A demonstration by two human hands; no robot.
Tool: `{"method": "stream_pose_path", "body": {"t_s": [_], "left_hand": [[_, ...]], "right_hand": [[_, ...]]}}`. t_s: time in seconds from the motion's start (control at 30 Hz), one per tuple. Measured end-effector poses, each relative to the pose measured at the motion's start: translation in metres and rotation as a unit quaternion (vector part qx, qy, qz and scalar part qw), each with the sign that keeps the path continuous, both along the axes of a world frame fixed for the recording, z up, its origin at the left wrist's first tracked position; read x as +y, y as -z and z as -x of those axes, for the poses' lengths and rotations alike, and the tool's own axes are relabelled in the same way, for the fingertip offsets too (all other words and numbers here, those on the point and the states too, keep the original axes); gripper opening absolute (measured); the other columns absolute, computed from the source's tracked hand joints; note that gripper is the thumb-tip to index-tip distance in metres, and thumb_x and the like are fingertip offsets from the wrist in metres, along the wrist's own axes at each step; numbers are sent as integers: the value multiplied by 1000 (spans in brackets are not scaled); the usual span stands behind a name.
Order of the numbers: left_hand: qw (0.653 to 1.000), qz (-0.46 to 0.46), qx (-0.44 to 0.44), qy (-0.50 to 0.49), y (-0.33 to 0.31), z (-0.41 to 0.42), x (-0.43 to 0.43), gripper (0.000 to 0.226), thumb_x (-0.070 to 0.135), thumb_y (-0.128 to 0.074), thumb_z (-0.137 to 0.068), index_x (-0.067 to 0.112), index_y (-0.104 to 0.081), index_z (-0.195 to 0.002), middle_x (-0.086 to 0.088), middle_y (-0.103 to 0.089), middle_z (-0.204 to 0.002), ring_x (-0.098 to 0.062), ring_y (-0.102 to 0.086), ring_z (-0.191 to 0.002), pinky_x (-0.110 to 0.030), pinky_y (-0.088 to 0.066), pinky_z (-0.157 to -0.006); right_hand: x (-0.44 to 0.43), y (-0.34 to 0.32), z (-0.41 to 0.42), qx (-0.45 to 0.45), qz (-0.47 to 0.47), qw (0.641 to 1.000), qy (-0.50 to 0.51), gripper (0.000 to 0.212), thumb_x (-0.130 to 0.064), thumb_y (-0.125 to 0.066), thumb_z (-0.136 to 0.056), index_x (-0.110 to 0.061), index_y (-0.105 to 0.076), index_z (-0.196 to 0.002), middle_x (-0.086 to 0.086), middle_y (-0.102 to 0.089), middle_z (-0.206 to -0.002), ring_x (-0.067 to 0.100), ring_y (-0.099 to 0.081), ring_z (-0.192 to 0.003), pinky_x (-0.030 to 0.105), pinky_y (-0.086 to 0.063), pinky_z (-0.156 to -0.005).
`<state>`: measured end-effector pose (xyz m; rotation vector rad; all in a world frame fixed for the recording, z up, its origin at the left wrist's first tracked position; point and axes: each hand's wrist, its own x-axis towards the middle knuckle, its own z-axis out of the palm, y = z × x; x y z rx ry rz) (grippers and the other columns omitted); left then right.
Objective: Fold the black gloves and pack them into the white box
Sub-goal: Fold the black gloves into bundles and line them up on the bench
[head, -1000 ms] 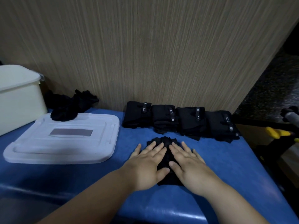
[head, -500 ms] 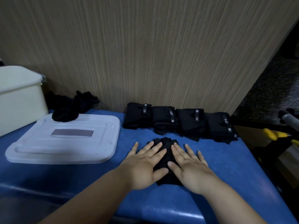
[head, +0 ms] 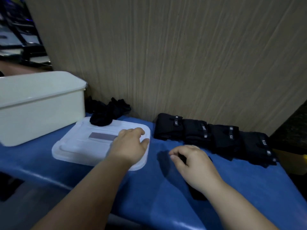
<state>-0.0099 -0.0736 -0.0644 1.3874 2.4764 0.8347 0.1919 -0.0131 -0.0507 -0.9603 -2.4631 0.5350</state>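
The bench [head: 149, 205] has a blue cover and stands against a wall panel [head: 166, 55] of pale wood grain. In the upper left of the frame the room behind is dark and blurred.

The white box [head: 41, 113] stands at the left without its lid [head: 79, 146], which lies flat on the bench just beside it. A heap of loose gloves [head: 106, 115] lies at the wall, partly on the far edge of the lid. Four folded gloves [head: 216, 136] make a row along the wall at the right, touching one another.

Your right hand [head: 196, 165] is at the centre right, and its grip pinches a black glove [head: 197, 193] between thumb and bent fingers. This glove lies on the bench under the hand, and its long axis runs from upper left to lower right of the frame. Which end is the cuff, I cannot tell.

Your left hand [head: 131, 145] is over the right end of the lid, its grip loosely bent and holding nothing.
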Motion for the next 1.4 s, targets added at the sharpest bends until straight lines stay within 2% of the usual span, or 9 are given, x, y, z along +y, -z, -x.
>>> {"method": "stream_pose_path", "body": {"t_s": [0.27,0.47,0.6,0.73,0.8,0.93,1.0,1.13,1.4], "left_hand": [[988,30,-42,-145,-1,67,-21,44,41,-47,-95,21,-49,-134,-5,-56,-129,-27,-40,-126,-40,-40,-101],[983,54,-50,-168,7,103,-28,44,40,-45,-97,20,-46,-136,-8,-54,-133,-30,-43,-124,-37,-37,-101],[982,40,-73,-171,9,112,-34,45,33,-46,-97,17,-44,-139,-10,-49,-138,-30,-42,-127,-35,-34,-105],[985,20,-80,-151,11,119,-38,45,28,-46,-97,15,-43,-140,-10,-51,-137,-29,-44,-126,-34,-34,-103],[984,1,-96,-150,13,123,-40,41,25,-47,-97,12,-47,-136,-10,-55,-131,-29,-48,-121,-35,-37,-100],[974,-61,-139,-166,12,125,-43,32,21,-49,-97,6,-49,-125,-11,-57,-98,-23,-52,-87,-34,-40,-80],[970,-79,-151,-175,8,123,-45,37,23,-47,-98,8,-43,-132,-12,-57,-108,-23,-52,-93,-27,-34,-77],[977,-83,-150,-126,5,115,-42,49,17,-45,-99,13,-33,-147,-13,-49,-138,-28,-52,-118,-26,-36,-91],[994,46,-93,27,-5,64,-31,38,20,-50,-96,28,-50,-134,-2,-62,-120,-20,-60,-104,-35,-47,-93]], "right_hand": [[5,-10,125,22,130,990,-47,10,-26,-57,-92,-29,-66,-92,-18,-59,-77,-2,-55,-69,19,-43,-67],[10,-4,204,40,208,977,-29,29,-34,-56,-93,-20,-60,-118,-4,-66,-105,15,-60,-101,21,-40,-78],[13,4,245,41,227,972,-29,52,-39,-56,-93,-21,-40,-140,2,-56,-124,21,-52,-117,27,-39,-87],[15,11,267,10,190,981,-44,56,-41,-55,-93,-31,-32,-143,7,-43,-139,25,-48,-121,32,-41,-87],[16,13,271,-17,167,985,-44,47,-40,-55,-93,-31,-39,-137,8,-48,-132,26,-50,-114,33,-42,-82],[15,13,266,-15,150,987,-51,20,-29,-58,-92,-26,-48,-110,4,-57,-107,24,-54,-94,33,-43,-72],[12,13,256,-21,149,987,-64,18,-27,-60,-90,-26,-48,-103,3,-59,-102,23,-57,-92,35,-46,-73],[6,12,221,-46,143,986,-75,21,-25,-62,-88,-27,-47,-102,2,-64,-93,22,-60,-84,38,-49,-72],[3,4,133,-84,127,988,-32,20,-25,-61,-86,-35,-45,-92,-11,-58,-86,14,-57,-83,33,-49,-72]]}}
